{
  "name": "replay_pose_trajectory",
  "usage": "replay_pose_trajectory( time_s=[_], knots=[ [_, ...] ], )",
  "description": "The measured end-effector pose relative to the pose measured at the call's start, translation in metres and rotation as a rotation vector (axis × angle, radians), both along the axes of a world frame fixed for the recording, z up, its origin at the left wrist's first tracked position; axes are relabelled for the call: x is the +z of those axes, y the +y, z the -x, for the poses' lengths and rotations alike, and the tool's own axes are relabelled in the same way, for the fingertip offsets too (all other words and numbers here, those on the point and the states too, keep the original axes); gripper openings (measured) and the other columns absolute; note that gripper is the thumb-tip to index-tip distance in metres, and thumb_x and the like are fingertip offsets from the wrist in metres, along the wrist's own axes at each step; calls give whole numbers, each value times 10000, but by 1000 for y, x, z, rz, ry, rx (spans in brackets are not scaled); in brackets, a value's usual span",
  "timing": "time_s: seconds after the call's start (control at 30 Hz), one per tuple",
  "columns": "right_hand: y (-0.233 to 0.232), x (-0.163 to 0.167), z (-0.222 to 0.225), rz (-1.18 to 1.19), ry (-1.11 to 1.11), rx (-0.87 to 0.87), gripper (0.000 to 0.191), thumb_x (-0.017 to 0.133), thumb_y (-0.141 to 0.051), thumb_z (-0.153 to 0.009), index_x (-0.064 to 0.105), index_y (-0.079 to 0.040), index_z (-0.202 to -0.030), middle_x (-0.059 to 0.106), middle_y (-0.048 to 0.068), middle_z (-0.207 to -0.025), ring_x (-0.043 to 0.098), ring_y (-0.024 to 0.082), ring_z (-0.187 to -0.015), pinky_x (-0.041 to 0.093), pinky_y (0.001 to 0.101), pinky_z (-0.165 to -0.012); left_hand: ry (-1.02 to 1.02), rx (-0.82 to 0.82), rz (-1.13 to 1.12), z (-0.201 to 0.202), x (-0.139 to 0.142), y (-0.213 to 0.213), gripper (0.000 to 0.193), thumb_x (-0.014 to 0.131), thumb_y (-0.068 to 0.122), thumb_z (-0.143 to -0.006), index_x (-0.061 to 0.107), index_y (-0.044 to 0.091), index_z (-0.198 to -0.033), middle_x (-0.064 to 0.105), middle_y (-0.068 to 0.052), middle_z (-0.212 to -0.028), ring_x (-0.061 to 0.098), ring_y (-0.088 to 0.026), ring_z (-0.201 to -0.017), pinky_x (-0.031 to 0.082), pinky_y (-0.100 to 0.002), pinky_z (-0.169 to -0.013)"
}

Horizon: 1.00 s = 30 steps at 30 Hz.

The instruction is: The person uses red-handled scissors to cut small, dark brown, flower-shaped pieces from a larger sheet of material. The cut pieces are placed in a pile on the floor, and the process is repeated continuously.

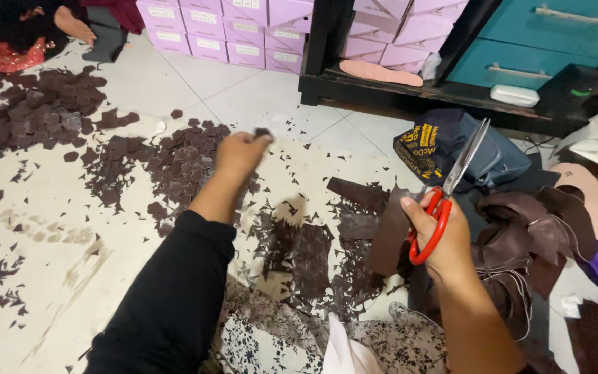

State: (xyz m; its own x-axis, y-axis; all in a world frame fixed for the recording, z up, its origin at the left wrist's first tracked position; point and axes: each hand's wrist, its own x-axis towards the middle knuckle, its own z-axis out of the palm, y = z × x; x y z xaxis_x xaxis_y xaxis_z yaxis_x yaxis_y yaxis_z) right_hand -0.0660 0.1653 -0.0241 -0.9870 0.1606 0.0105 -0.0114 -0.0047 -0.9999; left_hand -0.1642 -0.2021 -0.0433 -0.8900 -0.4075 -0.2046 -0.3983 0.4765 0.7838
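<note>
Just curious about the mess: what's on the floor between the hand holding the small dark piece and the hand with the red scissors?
In the head view, between the left hand and the right hand holding the scissors, pale floor carries tiny dark offcuts and larger dark brown strips.

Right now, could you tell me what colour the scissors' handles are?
Red, on the scissors in the right hand; head view.

The scissors (451,187) in the right hand (444,239) have bright, polished metal blades and glossy red plastic handles, while the small piece (262,131) pinched in the left hand (239,154) looks like matt dark-brown leather, as do the cut pieces (185,163) heaped on the floor (257,97). That floor is smooth, pale glazed tile with a faint sheen. The left sleeve (167,298) is plain matt black cloth, and the boxes (216,28) behind are lilac cardboard.
</note>
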Motion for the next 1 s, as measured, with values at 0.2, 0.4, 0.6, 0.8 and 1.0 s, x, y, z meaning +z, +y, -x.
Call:
replay_pose_trajectory(
  time_s=[0.2, 0.4, 0.6, 0.8, 1.0],
  knots=[
    [-6, -6, 6, 22, 66, 98, 271, 765, -113, -918, 496, -111, -890, 545, -5, -715, 540, 107, -518, 543, 259, -536, 242, 188, 63, 3, -7, -19, 783, 796, 450, -833, 494, -20, -1383, 596, -245, -1331, 626, -339, -1187, 515, -418, -988],
    [-8, -4, 3, 28, -11, 10, 255, 763, -118, -894, 508, -110, -905, 586, 9, -735, 612, 125, -569, 498, 261, -499, 258, -633, -64, -48, 32, 96, 742, 808, 430, -787, 564, 89, -1399, 622, -170, -1389, 585, -312, -1272, 488, -410, -1028],
    [-14, 10, -11, 115, -12, -34, 228, 750, -129, -883, 529, -97, -927, 626, 35, -755, 650, 157, -610, 508, 272, -517, 535, -944, -41, -128, 41, 169, 896, 838, 281, -769, 396, -35, -1482, 557, -263, -1376, 552, -382, -1251, 454, -414, -1026],
    [-20, 19, -20, 256, 88, 116, 175, 667, -188, -932, 533, -81, -893, 672, 29, -851, 697, 138, -759, 599, 283, -637, 323, -788, -761, -105, 35, 178, 319, 507, 73, -1045, 597, -52, -1325, 710, -160, -1139, 676, -208, -1036, 560, -329, -941],
    [-16, 19, -16, 80, 131, 69, 227, 708, -184, -969, 518, -78, -905, 641, 54, -838, 650, 129, -742, 511, 248, -609, 94, -557, -1111, -92, 39, 164, 230, 491, 68, -1004, 595, -22, -1188, 740, -171, -1086, 741, -227, -978, 616, -349, -871]
  ],
)
